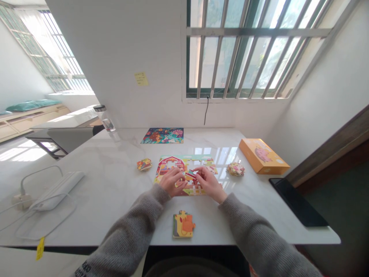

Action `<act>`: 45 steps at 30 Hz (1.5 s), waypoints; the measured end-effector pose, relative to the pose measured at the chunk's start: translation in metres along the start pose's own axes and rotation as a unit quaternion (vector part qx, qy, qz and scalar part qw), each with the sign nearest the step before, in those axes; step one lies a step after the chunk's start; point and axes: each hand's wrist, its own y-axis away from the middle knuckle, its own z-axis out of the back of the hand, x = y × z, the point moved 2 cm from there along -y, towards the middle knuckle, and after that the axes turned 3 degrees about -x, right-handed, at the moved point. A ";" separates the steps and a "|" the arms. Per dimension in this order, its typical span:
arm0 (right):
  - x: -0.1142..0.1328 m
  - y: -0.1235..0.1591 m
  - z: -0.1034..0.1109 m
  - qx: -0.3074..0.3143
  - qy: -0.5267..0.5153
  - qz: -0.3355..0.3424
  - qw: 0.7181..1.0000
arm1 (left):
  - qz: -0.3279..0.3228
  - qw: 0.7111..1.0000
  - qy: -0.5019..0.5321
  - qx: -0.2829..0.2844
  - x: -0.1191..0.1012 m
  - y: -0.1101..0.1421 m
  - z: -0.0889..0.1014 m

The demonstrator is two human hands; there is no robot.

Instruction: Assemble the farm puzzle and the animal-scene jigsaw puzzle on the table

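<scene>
A partly assembled farm jigsaw puzzle [170, 160] with a red barn lies on the white table, under both hands. My right hand [209, 182] pinches a jigsaw piece [190, 175] with red and white stripes, held over the middle of the puzzle. Beside it, my left hand [173, 181] is over the barn side with its fingers curled; what they hold, if anything, is hidden. Close to the table's front edge is a stack of jigsaw pieces [183, 224], yellow and orange on top. One pile of pieces [144, 164] lies left of the puzzle, another pile [235, 169] right of it.
A dark, colourful picture sheet [163, 135] lies by the wall. At the right are an orange box [263, 156] and a black tablet-like slab [298, 202]. A power strip [57, 191] with cables lies at the left; a clear bottle [105, 118] stands at the back left.
</scene>
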 end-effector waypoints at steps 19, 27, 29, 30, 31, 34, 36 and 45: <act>0.019 0.005 0.010 0.075 0.175 0.196 0.962 | 0.017 0.997 0.079 -0.008 0.003 -0.002 0.002; 0.015 0.004 0.010 0.089 0.196 0.207 0.954 | 0.038 0.995 0.076 0.046 0.007 0.001 -0.001; 0.015 0.005 0.010 0.091 0.208 0.197 0.954 | 0.050 0.995 0.058 0.061 0.014 0.001 0.001; 0.015 0.005 0.010 0.092 0.212 0.193 0.954 | 0.062 0.995 0.042 0.064 0.020 0.002 0.003; 0.014 0.005 0.010 0.093 0.215 0.189 0.954 | 0.077 0.995 0.020 0.064 0.026 0.002 0.006; 0.012 0.005 0.010 0.093 0.220 0.184 0.954 | 0.141 0.985 -0.077 0.068 0.045 0.008 0.013; 0.011 0.005 0.009 0.093 0.222 0.184 0.953 | 0.189 0.968 -0.143 0.082 0.057 0.014 0.016; 0.024 -0.001 -0.003 0.100 0.166 0.139 0.971 | 0.240 0.942 -0.181 0.148 0.078 0.025 0.016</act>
